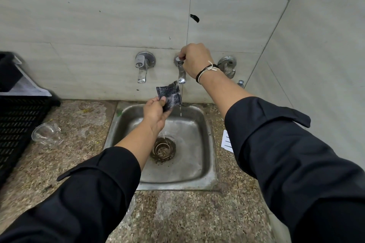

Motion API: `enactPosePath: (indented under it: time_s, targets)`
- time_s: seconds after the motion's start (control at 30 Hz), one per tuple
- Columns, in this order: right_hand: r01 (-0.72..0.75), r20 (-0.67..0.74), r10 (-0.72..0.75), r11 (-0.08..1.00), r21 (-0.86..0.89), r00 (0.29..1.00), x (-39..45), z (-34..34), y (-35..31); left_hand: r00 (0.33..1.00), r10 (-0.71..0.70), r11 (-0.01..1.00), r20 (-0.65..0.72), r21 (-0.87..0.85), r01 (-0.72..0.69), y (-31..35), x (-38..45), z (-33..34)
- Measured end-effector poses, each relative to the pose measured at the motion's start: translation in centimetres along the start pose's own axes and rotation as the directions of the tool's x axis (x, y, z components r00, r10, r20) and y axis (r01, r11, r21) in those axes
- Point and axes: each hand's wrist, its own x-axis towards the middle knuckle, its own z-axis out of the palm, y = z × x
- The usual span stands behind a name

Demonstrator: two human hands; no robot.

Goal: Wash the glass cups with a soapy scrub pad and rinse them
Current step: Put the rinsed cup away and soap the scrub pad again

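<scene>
The person's left hand (156, 111) is holding a dark, square scrub pad (169, 95) over the back part of the square stainless steel sink (205, 163). The thumb and the fingers are pinching the lower left corner of the pad, so most of the pad is standing up above the hand and to its right, with some white foam on the surface. The upper right corner of the pad is reaching just under the mouth of the middle chrome wall tap (181, 73), and a thin stream of water (180, 109) is falling past the right edge of the pad into the sink, near the round metal drain strainer (163, 149).

The right hand (194, 59) is up on the wall, closed around the handle of this same tap, well above the pad and a little to the right of it. A black and white thread band (206, 71) is sitting on the right wrist. Both arms are wearing dark long sleeves (286, 144).

A clear glass cup (46, 134) is lying on its side on the speckled stone counter (83, 124), to the left of the sink and well apart from both hands, just beside a black plastic crate (17, 124). A second chrome tap (143, 67) is on the grey tiled wall (98, 16), to the left of the one that is running.
</scene>
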Motion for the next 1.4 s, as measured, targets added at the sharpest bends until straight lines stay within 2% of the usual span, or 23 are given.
enactPosePath:
  time_s: [0.2,0.43,0.97,1.03,1.17,1.4]
  targets:
    - [-0.002,-0.001,0.002,1.0,0.007,1.0,0.0,0.0,0.0,0.997,-0.081,0.987,-0.001,-0.139,0.08,0.5,0.2,0.4]
    - [-0.008,-0.009,0.008,1.0,0.02,1.0,0.0,0.1,0.0,0.994,-0.111,0.943,0.02,-0.313,0.112,1.0,0.8,0.6]
    - [-0.015,-0.009,0.015,1.0,0.027,1.0,-0.1,0.1,-0.1,0.994,-0.073,0.925,0.078,-0.366,0.097,0.8,0.9,2.4]
    - [-0.014,-0.005,0.014,0.999,0.029,1.0,-0.1,0.2,-0.1,0.993,-0.06,0.941,0.106,-0.326,0.092,0.6,0.6,2.6]
    - [-0.016,-0.007,0.016,1.0,0.025,1.0,0.1,0.3,0.1,0.986,-0.022,0.997,0.165,-0.063,0.033,0.2,0.0,2.4]
    - [-0.031,0.002,0.031,0.999,0.018,1.0,-0.1,0.2,0.0,0.987,-0.014,0.998,0.162,0.066,0.003,-0.8,-0.2,1.5]
